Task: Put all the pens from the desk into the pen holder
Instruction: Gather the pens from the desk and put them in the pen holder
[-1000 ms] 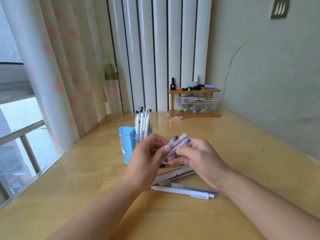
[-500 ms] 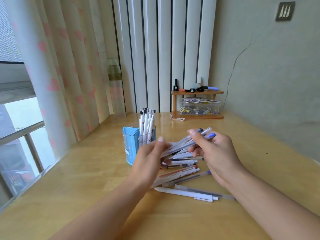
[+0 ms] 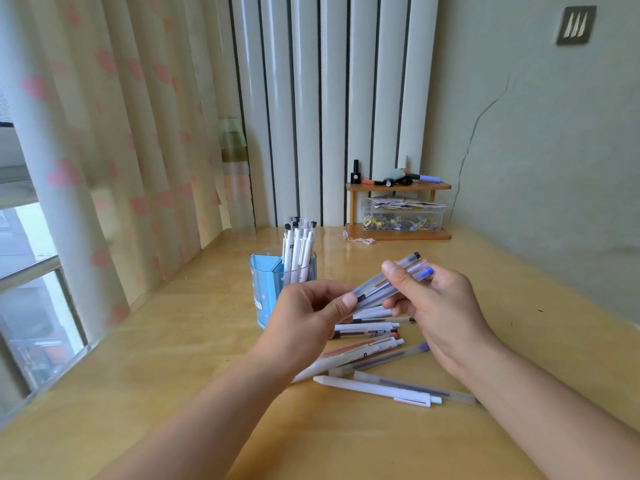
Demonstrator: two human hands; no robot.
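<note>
frosted translucent pens in a small bundle (image 3: 388, 284) are held above the desk between both hands, tilted so the capped ends, one black and one blue, point toward 2 o'clock. compared with half a second ago the bundle sits at much the same angle, but the view has shifted so the hands appear a little farther from the pen holder, and the left thumb now presses the bundle's lower end instead of reaching past it. a second ago the hands were closer together and hid most of the loose pens; now those lie in plain sight

the right hand (image 3: 440, 313) curls its fingers and thumb around the upper half of the bundle, gripping it. the left hand (image 3: 308, 317) pinches the lower end between thumb and curled fingers, at 9 o'clock from the right hand

directly under the hands, at 6 o'clock from the bundle, the loose pens (image 3: 374, 348) lie scattered on the wooden desk (image 3: 173, 375), some white, some frosted, one with a reddish tip. nearest the viewer a white pen (image 3: 377, 391) lies flat beside a frosted one

the blue pen holder (image 3: 273, 285) stands at 10 o'clock from the bundle, just beyond the left hand, with several white pens upright in its clear compartment. at 12 o'clock, well apart, a small wooden shelf (image 3: 398, 209) stands against the wall, and a curtain (image 3: 121, 133) hangs at 9 o'clock
</note>
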